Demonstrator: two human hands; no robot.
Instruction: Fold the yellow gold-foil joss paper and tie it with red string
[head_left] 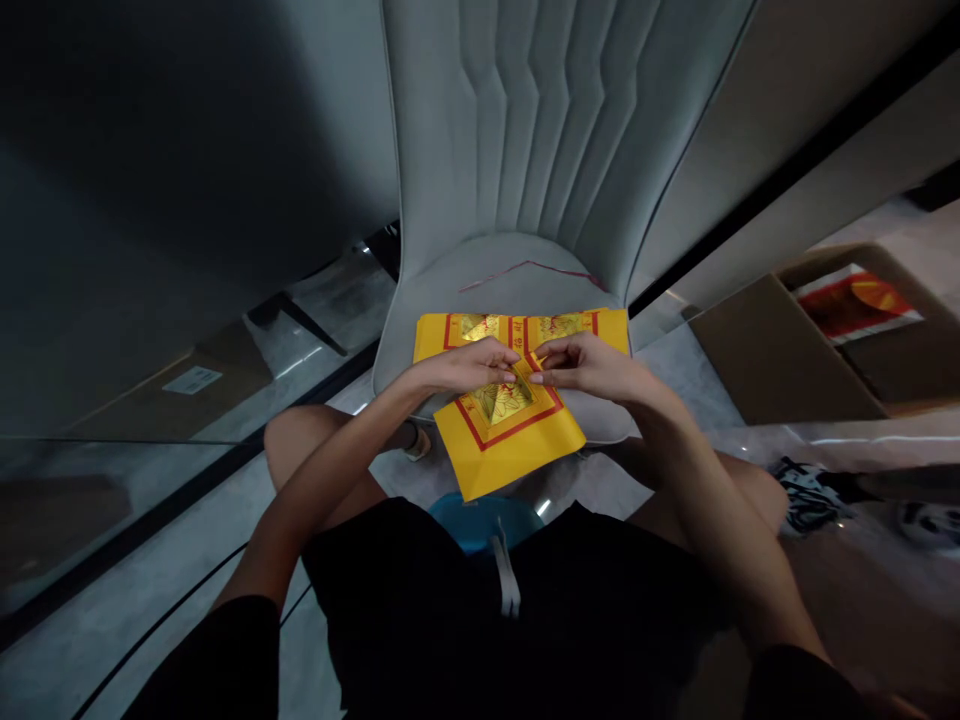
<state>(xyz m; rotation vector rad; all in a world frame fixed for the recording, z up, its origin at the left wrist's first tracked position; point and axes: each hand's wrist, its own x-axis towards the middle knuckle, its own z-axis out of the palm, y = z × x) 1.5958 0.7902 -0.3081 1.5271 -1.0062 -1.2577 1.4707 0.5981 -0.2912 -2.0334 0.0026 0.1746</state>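
One labelled cardboard box far left, on floor. Left hand: forearm slants up from lower left, wrist bent, fingers pointing right, closed in a pinch on yellow sheet. Sheet count in grip: one visible, layers can't be told. It's between hands and lap, tilted, near corner hanging past chair seat's front edge. Behind it, one yellow paper stack on gray chair, nearly seat-wide; sheets uncountable. One red string on bare seat strip between stack and backrest. Right hand: fingers pointing left, thumb and index pinching same sheet, near left fingertips. Far right, one open box, one red-orange packet inside.
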